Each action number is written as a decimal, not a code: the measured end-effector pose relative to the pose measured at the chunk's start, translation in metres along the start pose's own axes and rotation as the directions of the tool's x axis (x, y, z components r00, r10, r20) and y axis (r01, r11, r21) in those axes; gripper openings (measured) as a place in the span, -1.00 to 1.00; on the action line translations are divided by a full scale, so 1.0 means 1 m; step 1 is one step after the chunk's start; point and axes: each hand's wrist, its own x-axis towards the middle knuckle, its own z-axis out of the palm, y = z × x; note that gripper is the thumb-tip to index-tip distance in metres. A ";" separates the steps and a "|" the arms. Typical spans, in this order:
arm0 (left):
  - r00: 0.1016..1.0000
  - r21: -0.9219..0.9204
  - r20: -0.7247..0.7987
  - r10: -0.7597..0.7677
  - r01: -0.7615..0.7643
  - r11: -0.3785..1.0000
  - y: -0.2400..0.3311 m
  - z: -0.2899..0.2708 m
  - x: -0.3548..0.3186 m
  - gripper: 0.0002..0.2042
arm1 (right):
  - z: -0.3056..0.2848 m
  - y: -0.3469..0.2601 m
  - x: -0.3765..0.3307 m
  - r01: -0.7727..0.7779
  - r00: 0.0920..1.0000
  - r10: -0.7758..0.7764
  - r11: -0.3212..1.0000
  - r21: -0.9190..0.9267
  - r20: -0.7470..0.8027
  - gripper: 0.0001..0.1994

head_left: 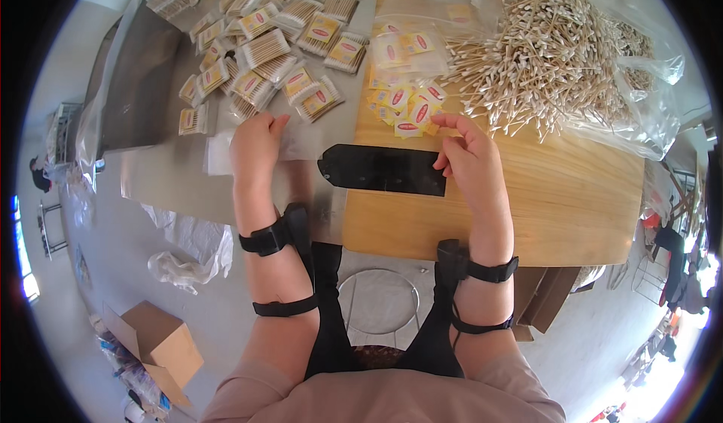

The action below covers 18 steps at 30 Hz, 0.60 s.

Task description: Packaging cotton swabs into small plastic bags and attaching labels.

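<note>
— What's closest in?

— The person's forearms, strapped with black bands, coming up from six o'clock. The left hand lies curled on a clear empty plastic sleeve on the grey table top, fingers pinching it.

— And the right hand?

— Fingers narrowly pinched on a small yellow-and-red label at its twelve o'clock, just beside the loose label pile. A black flat plate lies between the hands.

— Farther out?

— At one o'clock, an open clear bag spilling a heap of wooden cotton swabs onto the wooden board. At eleven o'clock, filled swab packets, each sleeve holding swabs and a label. A cardboard box stands on the floor at seven o'clock.
</note>
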 end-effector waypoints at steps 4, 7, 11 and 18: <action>1.000 0.065 -0.029 0.007 -0.005 0.998 0.003 -0.001 -0.002 -0.71 | 0.001 0.009 0.004 0.174 0.980 -0.183 0.978 -0.119 -0.077 -0.71; 0.998 0.048 -0.067 -0.018 0.021 0.999 0.005 -0.006 -0.001 -0.73 | 0.001 0.014 0.006 0.254 0.951 -0.289 0.932 -0.258 -0.108 -0.69; 0.997 -0.036 -0.078 0.004 -0.007 0.999 -0.010 -0.007 0.000 -0.77 | 0.005 0.014 0.004 0.296 0.940 -0.325 0.928 -0.226 -0.106 -0.67; 0.962 -0.214 -0.224 0.160 -0.208 0.954 -0.030 -0.036 -0.001 -0.73 | 0.000 0.014 0.003 0.243 0.957 -0.267 0.951 -0.192 -0.111 -0.68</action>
